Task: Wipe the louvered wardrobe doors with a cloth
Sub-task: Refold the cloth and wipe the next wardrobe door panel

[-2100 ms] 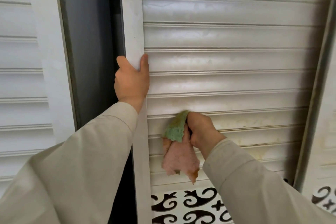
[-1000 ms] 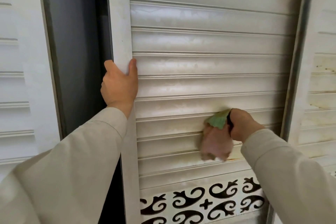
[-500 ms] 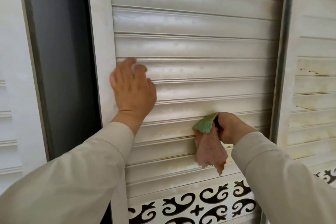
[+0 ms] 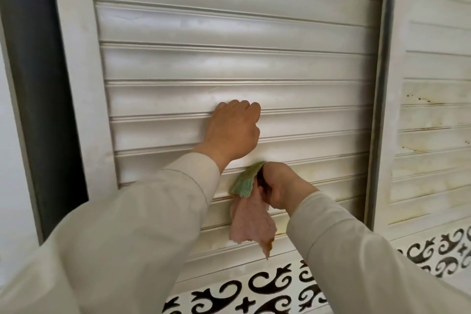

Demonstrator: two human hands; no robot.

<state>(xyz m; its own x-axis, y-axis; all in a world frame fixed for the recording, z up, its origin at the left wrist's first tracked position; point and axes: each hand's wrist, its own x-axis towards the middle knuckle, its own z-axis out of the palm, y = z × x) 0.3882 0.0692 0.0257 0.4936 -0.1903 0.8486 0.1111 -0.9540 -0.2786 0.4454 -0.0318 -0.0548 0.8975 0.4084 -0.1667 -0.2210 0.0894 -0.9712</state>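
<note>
So the white louvered door (image 4: 229,64) fills most of the frame, slats running sideways. The left hand (image 4: 233,132) sits mid-frame, pressed against a slat with its fingers bent over the ridge above, holding nothing. Right below it, lower centre, the right hand (image 4: 283,186) grips the cloth (image 4: 251,219) bunched up against a lower slat; the cloth's green at the top and pink where it hangs down. Second louvered door (image 4: 433,135) on the right edge has brownish stains on its slats. Black scrollwork panel (image 4: 254,288) runs along the bottom. Dark gap (image 4: 38,84) at the left. No brands, labels or writing anywhere I can read.
</note>
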